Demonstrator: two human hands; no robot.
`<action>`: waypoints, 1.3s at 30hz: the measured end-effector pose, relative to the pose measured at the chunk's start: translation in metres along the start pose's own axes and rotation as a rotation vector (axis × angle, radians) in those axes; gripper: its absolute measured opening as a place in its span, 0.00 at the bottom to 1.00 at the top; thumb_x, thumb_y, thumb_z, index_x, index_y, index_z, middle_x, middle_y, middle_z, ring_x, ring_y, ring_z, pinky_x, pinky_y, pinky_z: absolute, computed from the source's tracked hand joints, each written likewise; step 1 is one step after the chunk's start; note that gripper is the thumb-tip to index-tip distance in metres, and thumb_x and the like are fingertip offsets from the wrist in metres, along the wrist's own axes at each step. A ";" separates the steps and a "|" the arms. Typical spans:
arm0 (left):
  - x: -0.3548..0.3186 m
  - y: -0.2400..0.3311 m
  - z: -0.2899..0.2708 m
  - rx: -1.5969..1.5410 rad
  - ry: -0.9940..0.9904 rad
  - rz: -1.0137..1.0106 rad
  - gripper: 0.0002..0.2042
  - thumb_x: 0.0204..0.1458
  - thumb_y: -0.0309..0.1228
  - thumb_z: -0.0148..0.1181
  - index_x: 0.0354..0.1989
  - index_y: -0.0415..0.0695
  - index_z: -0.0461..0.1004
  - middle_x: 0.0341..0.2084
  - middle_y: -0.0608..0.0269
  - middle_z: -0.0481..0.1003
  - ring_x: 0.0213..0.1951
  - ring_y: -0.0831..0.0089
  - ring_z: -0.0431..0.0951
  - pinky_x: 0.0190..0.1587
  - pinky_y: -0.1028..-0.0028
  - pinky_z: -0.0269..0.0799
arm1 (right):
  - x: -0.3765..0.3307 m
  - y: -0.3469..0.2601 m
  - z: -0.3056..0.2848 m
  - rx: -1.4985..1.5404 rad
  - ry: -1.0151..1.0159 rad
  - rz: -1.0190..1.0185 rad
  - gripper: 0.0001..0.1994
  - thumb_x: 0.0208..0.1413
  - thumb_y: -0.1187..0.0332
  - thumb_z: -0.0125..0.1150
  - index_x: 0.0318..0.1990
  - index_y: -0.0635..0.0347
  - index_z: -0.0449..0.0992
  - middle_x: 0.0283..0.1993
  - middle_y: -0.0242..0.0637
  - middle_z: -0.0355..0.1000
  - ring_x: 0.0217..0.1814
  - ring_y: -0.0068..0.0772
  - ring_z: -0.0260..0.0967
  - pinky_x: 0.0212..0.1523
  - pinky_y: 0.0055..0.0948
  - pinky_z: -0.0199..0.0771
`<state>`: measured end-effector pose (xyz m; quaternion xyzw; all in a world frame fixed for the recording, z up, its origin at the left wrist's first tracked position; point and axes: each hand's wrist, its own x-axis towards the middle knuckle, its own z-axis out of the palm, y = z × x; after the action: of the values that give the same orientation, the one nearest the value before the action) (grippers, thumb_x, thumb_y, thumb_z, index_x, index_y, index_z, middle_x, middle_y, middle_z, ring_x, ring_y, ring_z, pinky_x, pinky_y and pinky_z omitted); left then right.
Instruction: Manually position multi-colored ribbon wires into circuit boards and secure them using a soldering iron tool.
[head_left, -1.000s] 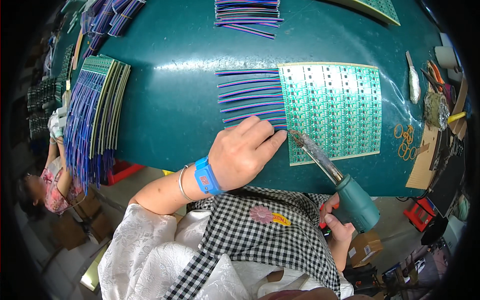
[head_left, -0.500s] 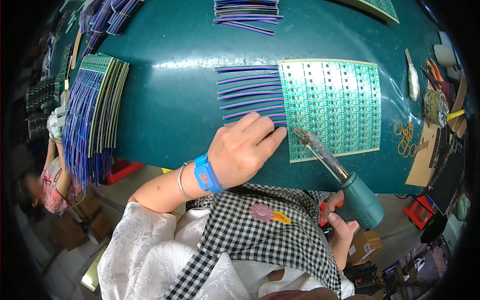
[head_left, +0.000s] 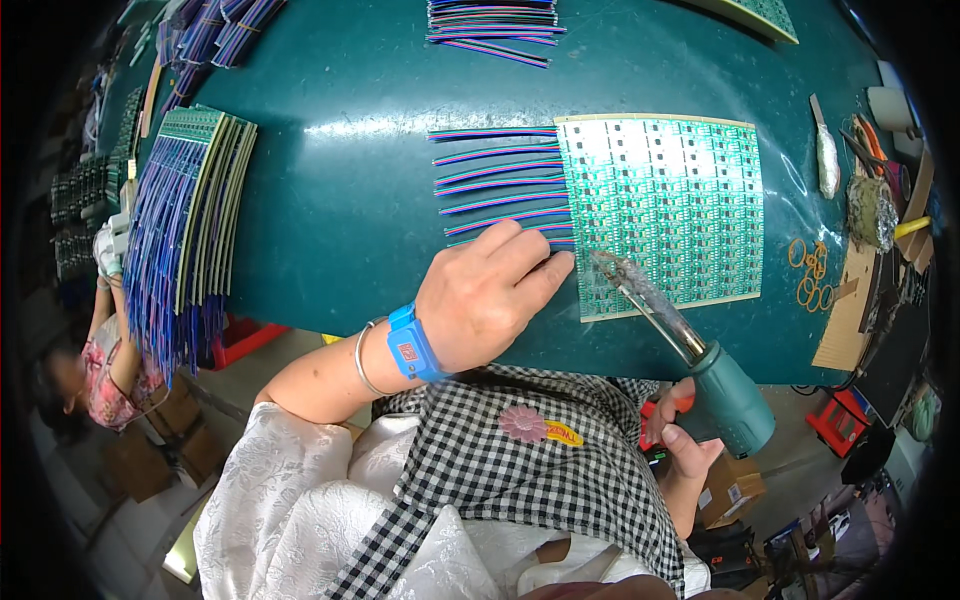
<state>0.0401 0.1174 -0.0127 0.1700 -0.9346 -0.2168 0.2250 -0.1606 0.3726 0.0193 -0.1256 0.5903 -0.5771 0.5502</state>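
The soldering step is in hand: the left hand (head_left: 490, 295) lies flat, fingers spread, pinning a striped wire (head_left: 505, 222) to the green circuit panel (head_left: 665, 210) on the counter (head_left: 350, 180). The right hand (head_left: 690, 440) is closed round the soldering iron (head_left: 690, 350) — tip at the panel's lower-left edge. Next likely needs a steady touch on the joint — wire unmoved.

A single head-worn fisheye view looks steeply down from above onto the teal table (head_left: 340, 170), close over the person's own lap. The table fills the frame from nine to three o'clock; straight edges bow toward the dark rim; forearms enter from six o'clock.
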 end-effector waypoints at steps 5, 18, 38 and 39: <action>0.000 -0.001 0.001 -0.003 0.006 0.006 0.15 0.42 0.24 0.62 0.42 0.37 0.80 0.30 0.62 0.71 0.32 0.67 0.74 0.25 0.71 0.74 | -0.001 0.009 -0.008 -0.067 -0.041 -0.003 0.24 0.45 0.75 0.66 0.52 0.68 0.70 0.33 0.38 0.69 0.29 0.30 0.68 0.30 0.29 0.73; 0.001 0.003 0.000 -0.019 0.019 -0.049 0.17 0.36 0.19 0.66 0.40 0.39 0.83 0.31 0.62 0.75 0.30 0.66 0.76 0.25 0.69 0.73 | -0.006 0.004 -0.005 0.006 0.011 -0.021 0.27 0.45 0.77 0.68 0.56 0.68 0.71 0.34 0.38 0.69 0.30 0.32 0.69 0.31 0.30 0.72; 0.002 0.004 0.000 -0.003 0.018 -0.025 0.17 0.35 0.20 0.65 0.40 0.38 0.83 0.31 0.62 0.74 0.29 0.67 0.75 0.23 0.70 0.72 | -0.007 -0.001 0.003 0.045 0.085 -0.049 0.30 0.46 0.74 0.70 0.58 0.72 0.68 0.32 0.38 0.69 0.26 0.31 0.68 0.27 0.31 0.72; 0.002 0.004 0.000 -0.002 0.017 -0.023 0.17 0.35 0.20 0.65 0.40 0.38 0.83 0.31 0.62 0.74 0.29 0.68 0.75 0.23 0.71 0.72 | -0.004 0.005 0.000 0.040 0.059 -0.103 0.31 0.47 0.73 0.70 0.59 0.74 0.66 0.32 0.40 0.69 0.23 0.30 0.67 0.23 0.31 0.73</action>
<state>0.0378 0.1197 -0.0102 0.1822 -0.9304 -0.2187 0.2309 -0.1565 0.3769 0.0174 -0.1276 0.5872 -0.6198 0.5048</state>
